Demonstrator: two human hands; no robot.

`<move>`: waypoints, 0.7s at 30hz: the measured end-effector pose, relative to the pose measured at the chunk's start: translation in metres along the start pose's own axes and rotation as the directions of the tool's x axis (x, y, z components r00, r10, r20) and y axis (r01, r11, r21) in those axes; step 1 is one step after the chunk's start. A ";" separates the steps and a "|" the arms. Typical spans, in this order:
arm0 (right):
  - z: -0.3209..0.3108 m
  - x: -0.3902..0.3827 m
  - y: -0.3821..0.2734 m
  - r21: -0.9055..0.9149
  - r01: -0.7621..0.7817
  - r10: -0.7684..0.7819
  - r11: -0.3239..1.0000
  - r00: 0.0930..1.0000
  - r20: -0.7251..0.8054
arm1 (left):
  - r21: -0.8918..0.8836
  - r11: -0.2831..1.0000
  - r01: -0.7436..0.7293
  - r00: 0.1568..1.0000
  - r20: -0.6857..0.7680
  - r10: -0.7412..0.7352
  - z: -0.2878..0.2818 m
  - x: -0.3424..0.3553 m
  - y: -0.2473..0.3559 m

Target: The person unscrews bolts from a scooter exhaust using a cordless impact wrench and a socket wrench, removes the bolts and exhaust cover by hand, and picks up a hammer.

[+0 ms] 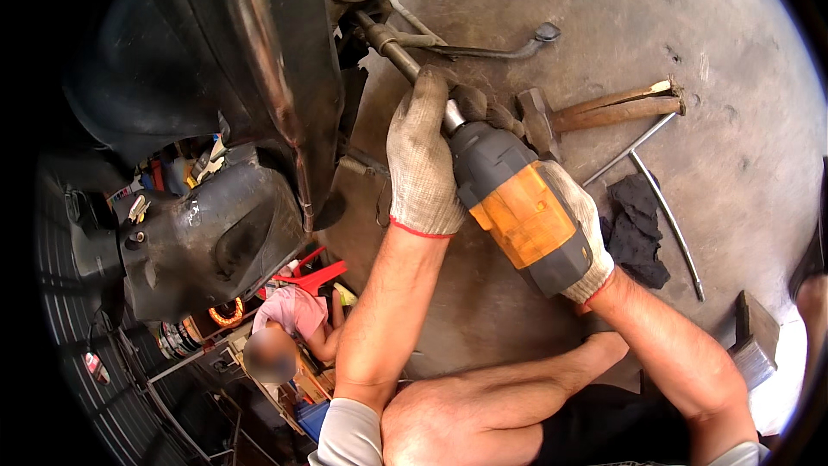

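A yellow and black impact wrench (pixel 517 216) points up-left, its silver socket in line with a metal shaft (pixel 398 59) on the underside of a vehicle. My left hand (pixel 421 155), in a knit glove with a red cuff, is closed around the shaft just beside the socket; its fingertips are partly hidden. My gloved right hand (pixel 586 242) grips the wrench from behind, mostly hidden by its body. Just right of the socket, a hammer head (pixel 539 125) lies on the floor with a split wooden handle (pixel 621 108).
Dark vehicle panels (pixel 198 34) fill the upper left. A bent pedal lever (pixel 500 50), T-shaped metal tool (pixel 655 181), black cloth (pixel 634 229) and block (pixel 755 336) are right. A person in pink (pixel 297 311) sits among shelves and tools at lower left. My bare leg crosses below.
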State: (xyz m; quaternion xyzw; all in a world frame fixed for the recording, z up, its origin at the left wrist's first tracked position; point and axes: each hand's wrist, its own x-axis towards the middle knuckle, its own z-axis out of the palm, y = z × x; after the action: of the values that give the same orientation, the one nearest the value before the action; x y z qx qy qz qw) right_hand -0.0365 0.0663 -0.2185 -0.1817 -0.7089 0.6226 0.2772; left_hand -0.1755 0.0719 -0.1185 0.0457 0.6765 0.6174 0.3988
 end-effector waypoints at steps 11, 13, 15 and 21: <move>0.010 0.008 0.005 0.885 -0.253 0.186 0.390 0.963 0.193 | 0.053 0.999 -0.011 0.998 -0.055 0.014 -0.014 0.017 0.002; 0.024 0.007 0.011 0.642 -0.152 0.113 0.752 0.988 0.102 | -0.033 0.999 0.007 1.000 0.009 -0.006 -0.012 0.016 0.006; 0.029 0.004 0.012 0.198 -0.026 0.018 0.980 0.999 0.043 | -0.114 0.993 0.026 0.997 0.073 -0.018 -0.015 0.018 0.008; 0.028 0.008 -0.010 0.878 -0.261 0.256 0.401 0.952 0.166 | -0.054 0.998 0.040 0.996 -0.083 -0.044 0.001 0.013 0.014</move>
State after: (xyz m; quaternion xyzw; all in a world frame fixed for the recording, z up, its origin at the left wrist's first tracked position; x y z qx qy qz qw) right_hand -0.0588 0.0478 -0.2092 -0.1144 -0.2390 0.9365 0.2296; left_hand -0.1901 0.0832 -0.1123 -0.0050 0.6769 0.6280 0.3839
